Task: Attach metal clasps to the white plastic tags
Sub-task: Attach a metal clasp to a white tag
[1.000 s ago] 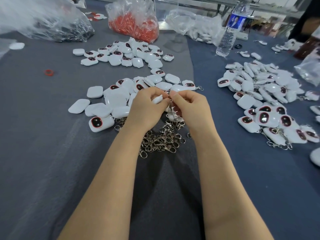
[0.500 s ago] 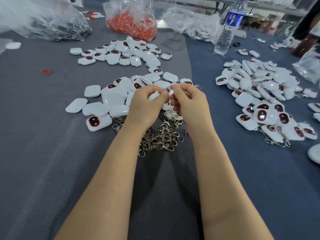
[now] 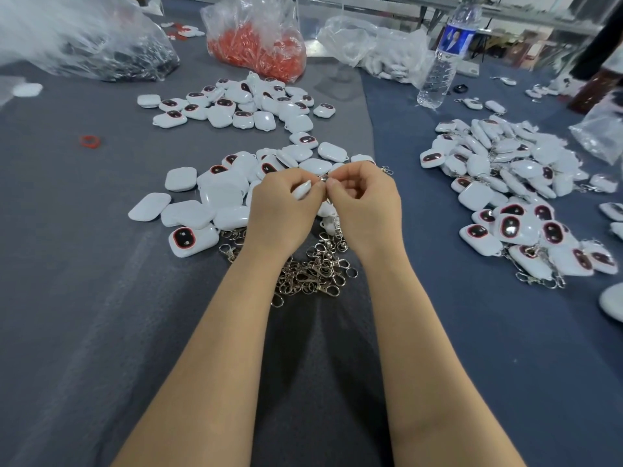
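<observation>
My left hand (image 3: 281,210) grips a white plastic tag (image 3: 301,190) by its edge, held just above the table. My right hand (image 3: 365,205) pinches a small metal clasp ring (image 3: 323,179) against the tag's end; the rest of that clasp hangs down (image 3: 336,227) between my hands. A heap of loose metal clasps (image 3: 312,271) lies on the grey cloth right below my wrists. Bare white tags (image 3: 215,197) are spread to the left and beyond my hands. A pile of tags with clasps on them (image 3: 512,197) lies at the right.
Another cluster of tags (image 3: 242,106) lies farther back. Bags of red parts (image 3: 259,52), dark parts (image 3: 111,52) and white parts (image 3: 381,59) line the far edge. A water bottle (image 3: 441,59) stands at the back right. A red ring (image 3: 90,141) lies at the left.
Both hands stayed together over the clasp heap. The fingers shifted slightly on the tag and clasp ring; the view has tilted a little.
</observation>
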